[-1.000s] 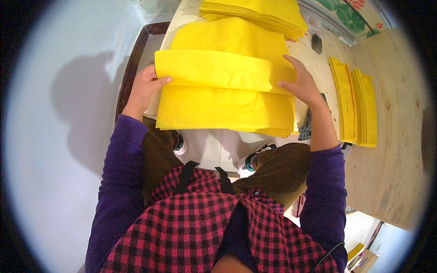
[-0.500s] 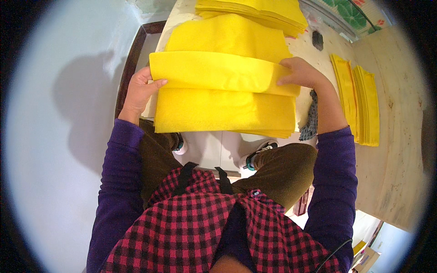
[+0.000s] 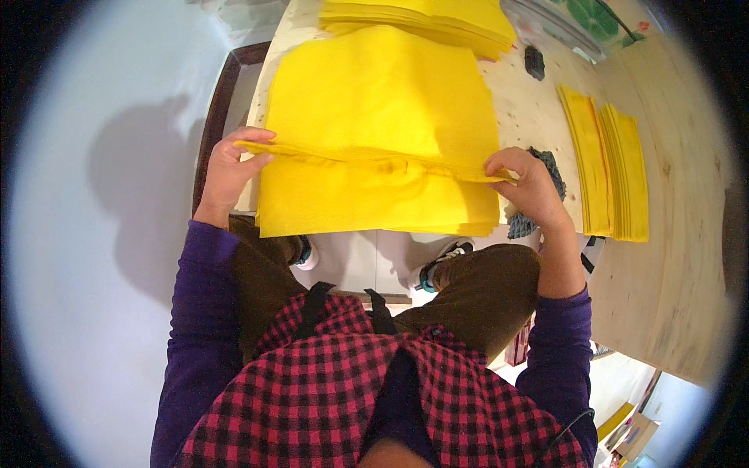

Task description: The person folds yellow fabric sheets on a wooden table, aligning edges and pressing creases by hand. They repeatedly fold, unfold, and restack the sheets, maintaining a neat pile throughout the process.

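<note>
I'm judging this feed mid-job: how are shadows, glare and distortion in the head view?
Head view: a broad shadow on the wall at left, a smaller one on the cloth pile near the right hand; same head view: the dark trim bows, black swallows the corners; no glare hides the cloth strip.

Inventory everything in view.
Folded fabric strip: 1, yellow, centre
Flat fabric pile: 1, yellow, beneath strip
Layered fabric stack: 1, yellow, top
Narrow fabric bundles: 2, yellow, right
Wooden table: 1, pale, under fabric
Rough block: 1, dark grey, upper right
Textured item: 1, grey, table's right
Wooden panel: 1, pale, far right
Floral sheet: 1, multicoloured, top right
Cardboard box: 1, tan, lower right
Wall: 1, whitish, left
Shoes: 2, black-white, floor
Trousers: 1, brown, lap
Checked garment: 1, red-black, bottom
Sleeves: 2, purple, forearms
Left hand, right hand: 2, bare, gripping strip's ends
</note>
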The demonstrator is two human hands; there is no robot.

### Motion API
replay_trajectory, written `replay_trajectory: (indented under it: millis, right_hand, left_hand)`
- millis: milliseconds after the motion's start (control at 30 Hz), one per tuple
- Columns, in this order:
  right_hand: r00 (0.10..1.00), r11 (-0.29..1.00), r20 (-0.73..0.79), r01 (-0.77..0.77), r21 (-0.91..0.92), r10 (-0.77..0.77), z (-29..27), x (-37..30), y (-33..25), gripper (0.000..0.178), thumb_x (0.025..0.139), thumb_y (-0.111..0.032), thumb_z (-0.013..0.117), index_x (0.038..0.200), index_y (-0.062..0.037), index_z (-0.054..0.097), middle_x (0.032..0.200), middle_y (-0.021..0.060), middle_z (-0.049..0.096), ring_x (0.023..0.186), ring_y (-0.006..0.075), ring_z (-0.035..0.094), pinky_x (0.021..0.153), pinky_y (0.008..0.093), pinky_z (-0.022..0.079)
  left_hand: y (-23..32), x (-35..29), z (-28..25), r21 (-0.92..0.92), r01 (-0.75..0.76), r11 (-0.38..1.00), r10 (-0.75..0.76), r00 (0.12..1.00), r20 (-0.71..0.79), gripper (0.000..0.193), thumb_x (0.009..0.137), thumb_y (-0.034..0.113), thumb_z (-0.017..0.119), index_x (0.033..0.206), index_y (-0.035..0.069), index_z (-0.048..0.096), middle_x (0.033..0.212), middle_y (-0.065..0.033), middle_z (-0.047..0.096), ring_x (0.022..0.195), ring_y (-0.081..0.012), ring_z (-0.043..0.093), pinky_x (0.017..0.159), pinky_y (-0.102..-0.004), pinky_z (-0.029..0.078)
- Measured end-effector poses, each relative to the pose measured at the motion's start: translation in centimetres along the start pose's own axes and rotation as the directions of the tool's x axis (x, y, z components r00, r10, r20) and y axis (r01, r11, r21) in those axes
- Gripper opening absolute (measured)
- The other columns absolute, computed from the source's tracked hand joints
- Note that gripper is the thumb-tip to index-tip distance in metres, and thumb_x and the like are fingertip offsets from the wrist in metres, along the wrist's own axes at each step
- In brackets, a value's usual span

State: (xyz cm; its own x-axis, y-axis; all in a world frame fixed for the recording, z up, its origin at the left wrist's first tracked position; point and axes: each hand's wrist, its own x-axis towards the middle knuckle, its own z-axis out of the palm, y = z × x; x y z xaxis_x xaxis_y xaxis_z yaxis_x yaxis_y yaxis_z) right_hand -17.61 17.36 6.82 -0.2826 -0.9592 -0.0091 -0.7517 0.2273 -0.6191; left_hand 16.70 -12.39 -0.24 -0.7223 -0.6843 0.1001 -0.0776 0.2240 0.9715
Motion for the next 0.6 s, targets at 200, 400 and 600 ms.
replay_trajectory:
  millis: [200, 400, 600]
  right_hand:
    - [0.998, 0.995, -0.068, -0.011, 0.097, 0.018, 1.0, -0.7, 1.5, 0.03, 0.065, 0.013, 0.068, 0.09, -0.003, 0.064, 0.1, 0.0063, 0.064, 0.101, 0.0218, 0.059, 0.094, 0.0299, 0.045]
    - [0.993, 0.986, -0.1, 0.079, 0.144, -0.065, 1.3, -0.8, 3.9, 0.03, 0.069, 0.008, 0.069, 0.096, -0.0044, 0.067, 0.104, 0.0078, 0.066, 0.105, 0.0239, 0.06, 0.097, 0.0331, 0.043]
    - [0.99, 0.975, -0.133, -0.016, 0.222, 0.046, 1.9, -0.6, 4.5, 0.023, 0.081, -0.001, 0.066, 0.103, -0.0054, 0.068, 0.108, 0.0085, 0.068, 0.119, 0.0257, 0.055, 0.104, 0.0357, 0.038]
  left_hand:
    - [-0.3, 0.2, -0.2, -0.004, -0.114, 0.993, 0.114, 0.991, 0.065, 0.033, 0.068, -0.017, 0.06, 0.09, 0.005, 0.07, 0.105, -0.0051, 0.066, 0.102, -0.0157, 0.058, 0.092, -0.0267, 0.044]
    - [0.0, 0.0, 0.1, 0.082, -0.201, 0.976, 0.202, 0.979, 0.003, 0.035, 0.069, -0.018, 0.056, 0.089, 0.006, 0.072, 0.109, -0.0056, 0.068, 0.106, -0.0188, 0.057, 0.096, -0.0291, 0.044]
    - [1.0, -0.5, 0.2, 0.031, -0.002, 1.0, 0.004, 0.999, -0.053, 0.032, 0.074, -0.016, 0.056, 0.093, 0.004, 0.072, 0.104, -0.0084, 0.069, 0.095, -0.018, 0.062, 0.09, -0.0276, 0.047]
